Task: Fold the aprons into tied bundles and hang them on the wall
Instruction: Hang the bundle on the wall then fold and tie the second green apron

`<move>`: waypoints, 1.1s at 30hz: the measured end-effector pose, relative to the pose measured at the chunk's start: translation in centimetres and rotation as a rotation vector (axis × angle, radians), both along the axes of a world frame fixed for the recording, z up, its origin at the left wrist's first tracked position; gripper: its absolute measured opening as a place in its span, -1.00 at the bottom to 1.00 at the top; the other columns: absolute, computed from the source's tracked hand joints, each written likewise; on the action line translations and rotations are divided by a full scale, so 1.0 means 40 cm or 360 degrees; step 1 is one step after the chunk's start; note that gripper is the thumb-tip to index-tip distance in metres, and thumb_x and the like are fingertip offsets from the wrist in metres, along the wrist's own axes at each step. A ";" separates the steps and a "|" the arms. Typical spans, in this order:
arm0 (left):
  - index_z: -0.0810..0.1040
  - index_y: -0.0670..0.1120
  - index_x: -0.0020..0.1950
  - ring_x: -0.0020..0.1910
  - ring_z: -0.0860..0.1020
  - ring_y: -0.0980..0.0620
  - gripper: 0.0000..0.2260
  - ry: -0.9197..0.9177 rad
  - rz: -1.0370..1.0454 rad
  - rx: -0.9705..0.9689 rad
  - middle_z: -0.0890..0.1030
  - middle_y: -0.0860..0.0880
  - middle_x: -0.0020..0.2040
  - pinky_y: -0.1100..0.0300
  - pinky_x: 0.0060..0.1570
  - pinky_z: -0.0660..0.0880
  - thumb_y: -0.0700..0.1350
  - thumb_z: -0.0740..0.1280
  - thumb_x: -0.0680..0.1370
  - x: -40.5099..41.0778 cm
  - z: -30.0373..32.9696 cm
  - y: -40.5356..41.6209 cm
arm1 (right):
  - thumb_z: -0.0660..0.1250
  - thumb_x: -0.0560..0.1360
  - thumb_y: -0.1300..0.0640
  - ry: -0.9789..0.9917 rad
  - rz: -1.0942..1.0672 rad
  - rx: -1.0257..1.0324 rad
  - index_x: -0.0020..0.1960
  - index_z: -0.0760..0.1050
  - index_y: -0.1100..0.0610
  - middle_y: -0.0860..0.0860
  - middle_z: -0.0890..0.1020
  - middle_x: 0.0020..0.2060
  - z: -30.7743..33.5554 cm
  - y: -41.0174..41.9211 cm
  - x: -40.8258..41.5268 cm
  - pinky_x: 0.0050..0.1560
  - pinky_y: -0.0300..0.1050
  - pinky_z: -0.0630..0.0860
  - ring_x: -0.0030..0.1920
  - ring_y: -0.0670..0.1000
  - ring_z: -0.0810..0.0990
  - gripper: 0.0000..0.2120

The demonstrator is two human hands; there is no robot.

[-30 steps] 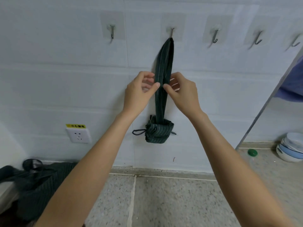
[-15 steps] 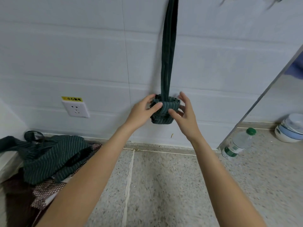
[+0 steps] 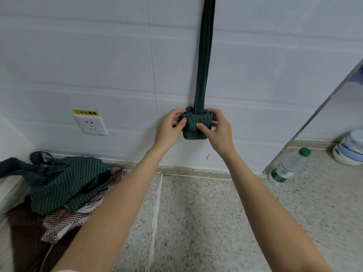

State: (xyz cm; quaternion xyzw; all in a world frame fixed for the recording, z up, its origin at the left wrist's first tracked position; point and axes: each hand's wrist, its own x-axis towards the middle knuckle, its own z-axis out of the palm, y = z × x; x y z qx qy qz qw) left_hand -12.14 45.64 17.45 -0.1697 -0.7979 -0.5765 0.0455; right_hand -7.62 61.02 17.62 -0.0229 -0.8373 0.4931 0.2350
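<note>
Both arms reach forward — left hand (image 3: 169, 128) and right hand (image 3: 215, 128) apparently pinch the hanging apron bundle (image 3: 197, 125).

Head view, forward-down, near wall (image 3: 98, 55)

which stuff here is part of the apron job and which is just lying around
Job: green striped bundle hanging by its strap, gripped by left hand and right hand; pile of unfolded aprons.
Lying about: water bottle, stacked bowls, wall socket.

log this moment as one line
step: adjust hung bundle | left hand: grips green striped apron bundle | right hand: grips it | strap: taut up wall
</note>
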 end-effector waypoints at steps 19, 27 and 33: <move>0.56 0.02 0.09 -0.19 0.59 0.14 -0.84 -0.0030 0.0860 -0.0685 0.65 0.12 -0.18 0.18 -0.14 0.51 -0.02 0.25 0.56 0.750 -0.223 -0.325 | 0.22 0.51 0.01 0.0385 0.1022 0.0874 -0.06 0.57 0.11 -0.07 0.62 -0.34 -0.195 -0.199 0.442 -0.31 -0.24 0.44 -0.35 -0.05 0.59 -0.78; 0.53 0.07 0.06 -0.06 0.55 0.07 -0.89 -0.1104 0.1448 -0.0614 0.57 0.11 -0.08 0.25 -0.10 0.45 -0.09 0.27 0.57 1.234 -0.456 -0.556 | 0.27 0.53 0.03 -0.0332 0.2054 0.1319 0.29 0.42 0.07 0.06 0.53 0.15 -0.411 -0.508 0.671 0.03 -0.01 0.49 0.13 0.11 0.51 -0.65; 0.51 -0.01 0.20 0.06 0.55 -0.01 -0.78 -0.1401 0.2005 -0.0264 0.56 0.01 0.10 0.12 0.04 0.50 -0.11 0.26 0.56 1.441 -0.539 -0.721 | 0.26 0.54 0.07 -0.0484 0.2302 0.1323 0.36 0.38 0.09 0.11 0.47 0.25 -0.496 -0.779 0.779 0.16 0.00 0.45 0.22 0.14 0.44 -0.60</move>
